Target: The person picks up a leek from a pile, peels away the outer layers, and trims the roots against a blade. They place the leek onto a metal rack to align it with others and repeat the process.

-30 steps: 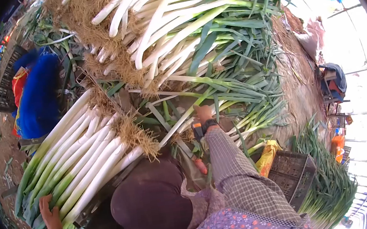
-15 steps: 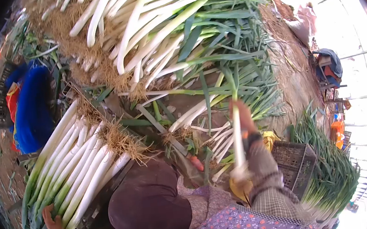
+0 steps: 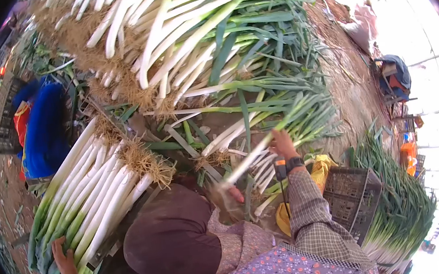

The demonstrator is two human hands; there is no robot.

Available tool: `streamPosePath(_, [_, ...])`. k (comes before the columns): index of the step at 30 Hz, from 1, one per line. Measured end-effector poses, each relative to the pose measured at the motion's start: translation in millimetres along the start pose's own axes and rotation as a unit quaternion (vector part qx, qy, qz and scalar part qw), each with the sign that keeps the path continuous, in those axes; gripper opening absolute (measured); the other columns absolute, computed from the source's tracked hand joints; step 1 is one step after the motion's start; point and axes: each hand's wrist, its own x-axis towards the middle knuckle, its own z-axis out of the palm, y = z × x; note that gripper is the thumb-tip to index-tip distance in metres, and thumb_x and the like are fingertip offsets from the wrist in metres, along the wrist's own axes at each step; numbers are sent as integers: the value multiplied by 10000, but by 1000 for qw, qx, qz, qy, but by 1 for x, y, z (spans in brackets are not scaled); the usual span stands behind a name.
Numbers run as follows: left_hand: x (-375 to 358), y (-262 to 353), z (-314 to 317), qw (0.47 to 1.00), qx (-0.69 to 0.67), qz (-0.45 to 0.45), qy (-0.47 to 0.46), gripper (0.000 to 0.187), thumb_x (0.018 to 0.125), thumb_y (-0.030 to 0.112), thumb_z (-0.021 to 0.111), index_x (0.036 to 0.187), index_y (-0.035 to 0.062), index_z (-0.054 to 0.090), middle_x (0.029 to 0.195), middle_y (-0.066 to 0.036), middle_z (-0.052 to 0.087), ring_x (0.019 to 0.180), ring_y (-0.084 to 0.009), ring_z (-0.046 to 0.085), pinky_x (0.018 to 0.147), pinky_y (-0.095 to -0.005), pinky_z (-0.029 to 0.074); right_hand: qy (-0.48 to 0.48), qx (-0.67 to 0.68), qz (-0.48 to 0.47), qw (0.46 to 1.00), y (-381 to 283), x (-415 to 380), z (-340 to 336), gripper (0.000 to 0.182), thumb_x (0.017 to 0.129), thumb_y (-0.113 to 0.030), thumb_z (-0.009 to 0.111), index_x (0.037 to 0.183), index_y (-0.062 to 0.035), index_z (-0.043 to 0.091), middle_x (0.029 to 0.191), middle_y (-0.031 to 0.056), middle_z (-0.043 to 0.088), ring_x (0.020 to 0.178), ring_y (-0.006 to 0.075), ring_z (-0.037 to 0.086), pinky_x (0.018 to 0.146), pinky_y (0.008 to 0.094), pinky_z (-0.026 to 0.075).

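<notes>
My right hand (image 3: pixel 284 145) grips a single leek (image 3: pixel 248 161) around its upper stalk. The white end of that leek slants down to the left and is blurred by motion near its roots. My left hand (image 3: pixel 65 263) lies on the green part of a row of leeks (image 3: pixel 96 194) across my lap, fingers apart. Their roots (image 3: pixel 147 169) point up and to the right. Thinner leeks (image 3: pixel 267 172) lie on the ground just below and left of my right hand.
A large heap of leeks (image 3: pixel 181 38) spreads ahead of me. To the right stand a dark plastic crate (image 3: pixel 350 195) and another pile of leeks (image 3: pixel 395 209). A yellow bag (image 3: pixel 321 171) lies by the crate. Blue material (image 3: pixel 45 130) is on the left.
The leek in my right hand has swung from nearly upright to a slant, its root end moving left and up. My right hand has shifted slightly down. My left hand has barely moved.
</notes>
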Motion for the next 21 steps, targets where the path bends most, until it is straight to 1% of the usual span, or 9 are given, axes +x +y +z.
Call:
streamPosePath(1, [0,1,0,1000,-2,0,6,427,735,-49,481,1156,3,523,1177,-160,501,1150,-334,470,1040,-380,328,-23,8,96,995,1,11,15,319,894,-271,604,1094,-40,513,894,84,585,664,223,635,514,349,515])
streamPosePath(2, [0,1,1,1000,-6,-2,3,429,733,-48,482,1157,4,523,1177,-158,499,1149,-332,468,1037,-382,330,-50,-134,37,989,3,25,34,340,918,-265,569,1136,-17,491,862,101,575,688,213,626,531,318,525])
streamPosePath(5, [2,4,-3,1000,-9,-15,-13,433,730,-46,487,1158,6,522,1177,-155,492,1147,-328,461,1032,-382,332,-118,14,-19,993,17,50,109,310,923,-274,574,1091,-18,522,865,79,560,718,208,612,590,334,523])
streamPosePath(7, [4,9,-3,999,-7,-34,-23,436,726,-44,490,1158,6,521,1178,-156,487,1148,-328,456,1033,-378,330,-111,139,109,978,16,68,154,234,933,-263,570,1004,-45,526,824,49,537,694,195,571,622,344,511])
streamPosePath(10, [4,16,-3,999,-14,-45,-14,436,719,-44,476,1151,2,522,1176,-159,482,1141,-332,453,1036,-374,324,-317,235,38,918,88,155,182,209,940,-250,575,961,-52,512,822,47,523,700,201,551,635,365,508])
streamPosePath(12, [3,9,-2,999,-16,-45,-9,440,715,-38,464,1150,1,520,1175,-165,481,1142,-339,451,1038,-382,320,-301,283,33,910,114,187,202,241,932,-225,595,1022,-12,528,792,65,539,778,244,590,649,407,518])
streamPosePath(13, [3,7,-1,999,-18,-43,-6,442,713,-35,459,1150,0,520,1174,-168,480,1143,-343,449,1039,-385,317,-220,210,-20,952,110,184,223,252,928,-216,601,1040,-1,531,787,74,550,800,254,601,656,412,523])
streamPosePath(15, [3,10,-1,998,4,-56,-5,448,708,-28,451,1151,0,517,1178,-172,478,1147,-350,446,1039,-396,315,-44,305,143,941,62,155,233,325,902,-203,631,1103,32,531,806,115,602,857,284,631,649,415,544])
streamPosePath(21, [-1,-18,0,998,14,-60,-21,483,692,-4,452,1169,-12,527,1227,-188,479,1207,-340,436,1085,-376,273,183,150,-57,970,5,133,218,553,940,-428,532,1064,108,593,871,165,684,703,270,684,629,383,550])
